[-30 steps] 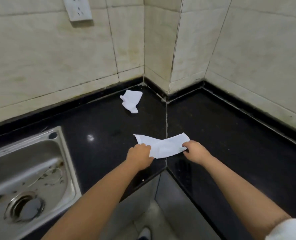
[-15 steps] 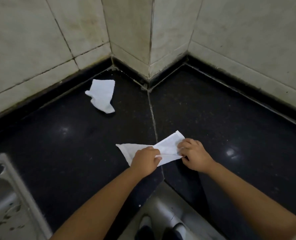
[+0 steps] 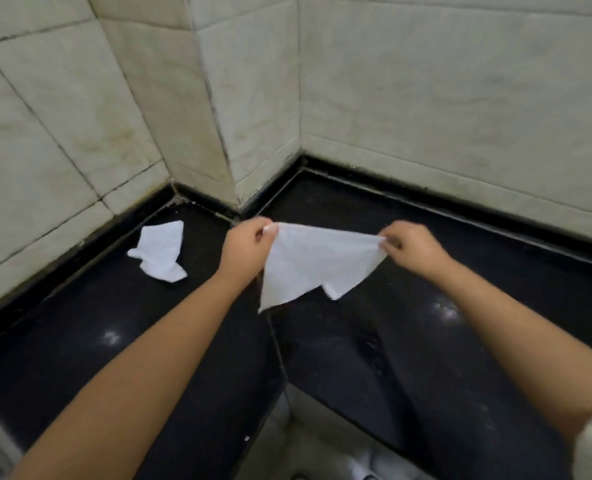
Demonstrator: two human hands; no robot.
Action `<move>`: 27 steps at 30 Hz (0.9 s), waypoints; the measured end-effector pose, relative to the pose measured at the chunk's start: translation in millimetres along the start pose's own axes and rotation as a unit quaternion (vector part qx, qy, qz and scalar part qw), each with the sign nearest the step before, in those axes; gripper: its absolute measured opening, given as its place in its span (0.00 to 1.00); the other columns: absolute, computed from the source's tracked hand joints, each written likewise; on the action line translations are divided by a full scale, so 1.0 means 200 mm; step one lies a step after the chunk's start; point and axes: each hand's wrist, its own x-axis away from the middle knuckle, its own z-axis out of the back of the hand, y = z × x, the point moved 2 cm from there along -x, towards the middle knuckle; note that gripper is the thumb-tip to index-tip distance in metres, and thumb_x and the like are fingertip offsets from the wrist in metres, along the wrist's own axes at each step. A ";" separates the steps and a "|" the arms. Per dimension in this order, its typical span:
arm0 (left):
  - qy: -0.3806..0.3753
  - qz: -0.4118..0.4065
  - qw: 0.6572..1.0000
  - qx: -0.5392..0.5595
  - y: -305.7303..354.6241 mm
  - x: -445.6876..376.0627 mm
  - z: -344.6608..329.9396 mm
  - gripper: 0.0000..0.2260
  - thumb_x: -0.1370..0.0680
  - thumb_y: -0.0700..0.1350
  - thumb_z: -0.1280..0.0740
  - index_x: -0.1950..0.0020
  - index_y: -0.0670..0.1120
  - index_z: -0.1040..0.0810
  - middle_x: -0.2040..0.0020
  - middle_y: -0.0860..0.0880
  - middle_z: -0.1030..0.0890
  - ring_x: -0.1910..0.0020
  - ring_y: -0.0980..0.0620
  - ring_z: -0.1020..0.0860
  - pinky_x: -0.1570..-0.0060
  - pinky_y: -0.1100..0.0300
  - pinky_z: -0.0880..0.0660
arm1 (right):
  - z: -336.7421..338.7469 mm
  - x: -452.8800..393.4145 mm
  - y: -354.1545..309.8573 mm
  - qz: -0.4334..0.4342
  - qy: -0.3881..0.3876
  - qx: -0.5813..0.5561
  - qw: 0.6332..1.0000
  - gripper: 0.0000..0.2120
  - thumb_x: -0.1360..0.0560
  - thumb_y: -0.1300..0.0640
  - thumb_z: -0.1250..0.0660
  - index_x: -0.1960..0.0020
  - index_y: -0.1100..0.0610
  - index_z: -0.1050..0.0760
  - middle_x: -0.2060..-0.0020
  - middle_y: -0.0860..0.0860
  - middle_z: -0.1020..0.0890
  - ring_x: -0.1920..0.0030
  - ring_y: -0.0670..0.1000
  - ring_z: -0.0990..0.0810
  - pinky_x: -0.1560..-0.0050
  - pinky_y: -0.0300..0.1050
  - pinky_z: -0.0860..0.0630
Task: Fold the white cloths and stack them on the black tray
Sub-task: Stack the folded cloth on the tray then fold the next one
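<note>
your left hand point(image 3: 249, 245) and right hand point(image 3: 410, 245) each pinch top corner of white cloth point(image 3: 313, 268), held taut above black counter point(image 3: 461, 306), lower edge hanging uneven. second cloth point(image 3: 161, 252) lies crumpled near wall, well apart. black tray not in view, likely off frame. risk: thin pinch slips, corner drops; uneven hang gives skewed fold; loose tail drags on counter seam.

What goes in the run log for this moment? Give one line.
left hand: pinches held cloth | right hand: pinches other corner | cloth: lifted off counter | second cloth: crumpled on counter | tray: unseen
</note>
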 end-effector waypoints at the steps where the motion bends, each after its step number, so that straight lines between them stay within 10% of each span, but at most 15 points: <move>1: 0.019 -0.007 1.000 0.018 0.08 -0.04 -0.03 0.12 0.21 0.45 0.40 0.52 0.39 0.21 0.61 0.46 0.23 0.60 0.50 0.27 0.63 0.60 0.35 | 0.10 0.01 0.06 -0.017 0.053 0.008 0.998 0.07 0.28 0.67 0.35 0.52 0.66 0.20 0.55 0.65 0.19 0.52 0.62 0.21 0.51 0.49 0.27; 9: -0.044 -0.152 0.987 0.033 0.45 -0.05 -0.45 0.10 0.20 0.42 0.41 0.50 0.39 0.22 0.57 0.49 0.25 0.58 0.52 0.28 0.60 0.63 0.38 | 0.46 0.55 0.41 -0.055 0.229 0.086 0.968 0.12 0.30 0.63 0.41 0.57 0.66 0.20 0.62 0.63 0.17 0.60 0.62 0.19 0.57 0.46 0.27; 15: -0.326 -0.143 0.934 -0.018 0.19 0.18 -0.77 0.09 0.22 0.40 0.38 0.55 0.37 0.22 0.61 0.46 0.24 0.61 0.51 0.28 0.62 0.60 0.34 | 0.06 1.11 0.56 -0.159 -0.077 0.004 0.984 0.06 0.29 0.66 0.36 0.58 0.64 0.19 0.62 0.61 0.17 0.61 0.56 0.18 0.59 0.45 0.25; 22: -0.649 0.028 0.743 -0.159 0.05 0.37 -0.96 0.06 0.21 0.41 0.40 0.56 0.44 0.25 0.61 0.49 0.23 0.65 0.56 0.23 0.64 0.66 0.26 | -0.14 1.29 0.57 -0.343 -0.389 -0.256 0.816 0.10 0.24 0.66 0.40 0.56 0.55 0.22 0.69 0.46 0.18 0.68 0.37 0.19 0.62 0.31 0.26; 27: -0.466 -0.051 0.868 -0.160 0.10 0.27 -1.06 0.08 0.21 0.41 0.40 0.60 0.43 0.27 0.62 0.49 0.26 0.59 0.50 0.27 0.65 0.63 0.34 | -0.11 1.16 0.69 -0.396 -0.225 -0.213 0.865 0.10 0.26 0.67 0.38 0.63 0.55 0.27 0.69 0.51 0.21 0.67 0.46 0.22 0.64 0.37 0.28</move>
